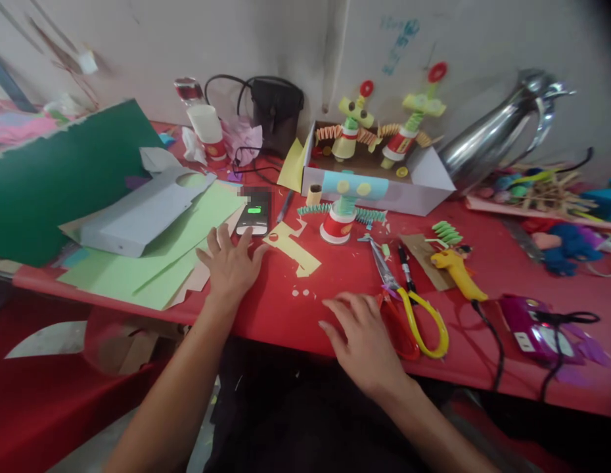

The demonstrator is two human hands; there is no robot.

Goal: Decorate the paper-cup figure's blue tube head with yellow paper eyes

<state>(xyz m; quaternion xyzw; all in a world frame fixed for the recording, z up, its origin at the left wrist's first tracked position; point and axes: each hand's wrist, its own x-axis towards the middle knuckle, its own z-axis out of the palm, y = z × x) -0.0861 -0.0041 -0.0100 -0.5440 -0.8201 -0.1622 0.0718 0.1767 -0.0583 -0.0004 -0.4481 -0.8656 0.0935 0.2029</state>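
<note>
My left hand [232,261] is spread low over the red table, with the phone [254,213] just beyond its fingertips and sheets of green paper [172,263] beside it. To its right lies a cut scrap of yellow paper [298,249]. My right hand [361,335] hovers near the table's front edge, fingers apart and holding nothing. Beside it are scissors [418,322], one handle yellow and one red, and a black marker [407,268]. Farther back stands a paper-cup figure [339,223] with a blue roll for a head and folded green arms.
Two similar figures stand in an open white box [379,194] at the back. A steel jug [497,125] leans behind it. A yellow glue gun [458,272] with a cord lies at right, near a purple device [539,328]. A green board [73,177] rises at left.
</note>
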